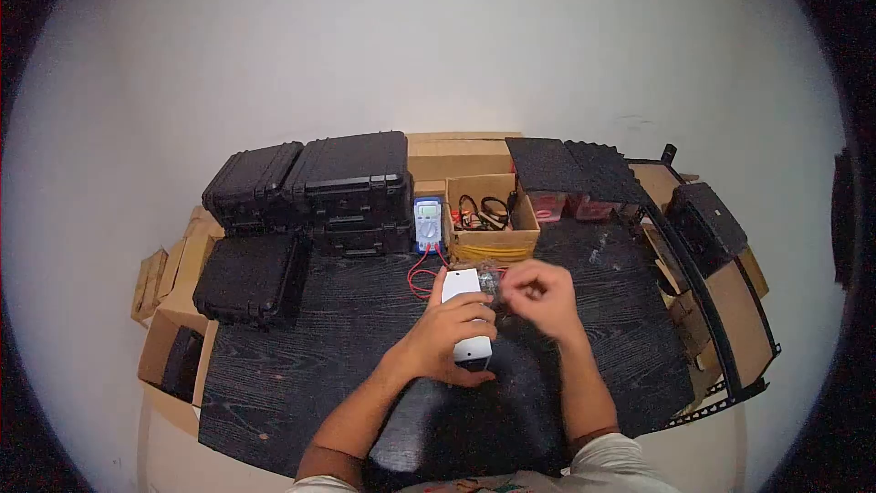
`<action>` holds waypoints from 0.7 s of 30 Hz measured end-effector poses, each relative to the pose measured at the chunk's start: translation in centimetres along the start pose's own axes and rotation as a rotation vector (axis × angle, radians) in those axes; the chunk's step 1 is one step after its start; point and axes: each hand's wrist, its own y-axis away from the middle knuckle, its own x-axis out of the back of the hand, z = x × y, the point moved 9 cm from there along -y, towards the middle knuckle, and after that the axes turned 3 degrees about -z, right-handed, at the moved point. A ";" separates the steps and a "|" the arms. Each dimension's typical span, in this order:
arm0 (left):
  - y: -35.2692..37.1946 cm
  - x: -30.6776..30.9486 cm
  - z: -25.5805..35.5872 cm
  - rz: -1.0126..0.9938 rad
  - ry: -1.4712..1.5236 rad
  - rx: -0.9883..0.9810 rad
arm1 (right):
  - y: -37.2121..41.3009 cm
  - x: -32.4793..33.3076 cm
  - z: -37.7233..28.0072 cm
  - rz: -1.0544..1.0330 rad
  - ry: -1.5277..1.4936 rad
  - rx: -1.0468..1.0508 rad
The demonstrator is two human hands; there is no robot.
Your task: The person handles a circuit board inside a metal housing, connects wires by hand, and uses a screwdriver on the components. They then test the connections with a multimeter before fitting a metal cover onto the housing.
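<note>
A white rectangular casing with small dark holes near its ends stands over the dark tabletop in front of me. My left hand is wrapped around it, fingers across the white face and thumb at the lower end. Just to the right, my right hand is raised with thumb and fingers pinched together; whatever they hold is too small to make out. A shiny, clear plastic-looking item lies between the casing and my right fingertips. Behind the casing, a blue multimeter with red leads leans upright.
Black hard cases are stacked at the back left, with another case nearer. An open cardboard box holds cables. Dark corrugated sheets cover red-tinted bins. A black metal rack borders the table's right side.
</note>
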 end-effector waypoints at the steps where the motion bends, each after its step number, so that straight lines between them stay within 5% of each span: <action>1: 0.0 -0.1 -0.1 0.009 0.009 0.008 | 0.7 -1.2 -1.9 -0.121 0.053 0.026; 3: 0.1 -0.2 -0.3 0.027 0.023 0.024 | 2.1 -4.1 -4.4 -0.361 0.157 0.081; 6: 0.2 -0.4 -0.6 -0.007 0.026 0.009 | 3.3 -6.4 -5.0 -0.440 0.285 0.223; 21: 0.4 -0.4 -0.7 0.015 0.054 0.018 | 3.5 -7.2 -5.7 -0.450 0.380 0.268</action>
